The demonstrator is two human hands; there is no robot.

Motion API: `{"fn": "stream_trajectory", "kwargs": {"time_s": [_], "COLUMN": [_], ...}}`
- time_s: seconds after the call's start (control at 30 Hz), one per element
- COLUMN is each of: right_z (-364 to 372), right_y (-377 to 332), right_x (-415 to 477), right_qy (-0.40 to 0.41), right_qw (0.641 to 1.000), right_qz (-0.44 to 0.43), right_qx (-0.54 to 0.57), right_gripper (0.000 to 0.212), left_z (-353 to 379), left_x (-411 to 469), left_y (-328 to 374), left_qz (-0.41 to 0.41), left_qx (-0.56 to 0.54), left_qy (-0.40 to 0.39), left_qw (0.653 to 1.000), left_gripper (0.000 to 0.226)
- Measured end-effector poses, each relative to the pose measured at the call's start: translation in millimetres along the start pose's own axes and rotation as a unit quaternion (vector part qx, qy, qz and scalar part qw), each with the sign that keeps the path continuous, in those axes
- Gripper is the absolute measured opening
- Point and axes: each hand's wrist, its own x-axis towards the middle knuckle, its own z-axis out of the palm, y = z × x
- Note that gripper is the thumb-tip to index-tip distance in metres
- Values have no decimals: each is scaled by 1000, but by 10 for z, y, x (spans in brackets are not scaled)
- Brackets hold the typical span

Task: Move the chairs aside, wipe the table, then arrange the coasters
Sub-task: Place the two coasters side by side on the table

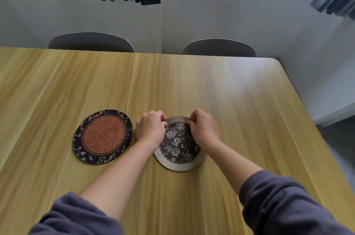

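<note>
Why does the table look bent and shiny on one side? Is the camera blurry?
Head view: the wide-angle lens bows the edges of the table; a pale glare patch lies on its far right corner; its right edge is smeared with blur, while the left hand, right hand, floral coaster and orange coaster look fairly sharp.

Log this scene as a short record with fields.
surface: wooden table
orange coaster: flat, left of the hands, untouched
floral coaster: pale rim, far edge held by both hands
left hand: grips its far rim
right hand: grips its far rim
chairs: two backs beyond the far table edge
</note>
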Motion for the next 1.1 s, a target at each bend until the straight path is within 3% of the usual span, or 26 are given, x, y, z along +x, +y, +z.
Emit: {"fn": "stream_trajectory", "kwargs": {"time_s": [0.4, 0.53, 0.67, 0.97, 1.1], "right_z": [237, 319, 426, 541, 558], "right_y": [-303, -322, -324, -386, -314], "right_x": [311, 350, 276, 307, 276], "right_qy": [24, 44, 68, 92, 111], "right_qw": [997, 997, 995, 989, 987], "right_qz": [-51, -36, -51, -67, -49], "right_qx": [-45, -54, -60, -97, -106], "right_gripper": [4, 8, 19, 18, 16], "left_z": [-147, -301, -511, -340, -313], "left_x": [217, 202, 150, 10, 34], "left_y": [-288, -568, -1146, -1202, -1202], "left_qz": [-20, 9, -69, -73, -38], "left_qx": [10, 53, 142, 145, 136], "left_qy": [18, 64, 106, 135, 132], "left_qw": [1000, 996, 982, 978, 981], "left_gripper": [8, 22, 40, 33, 31]}}
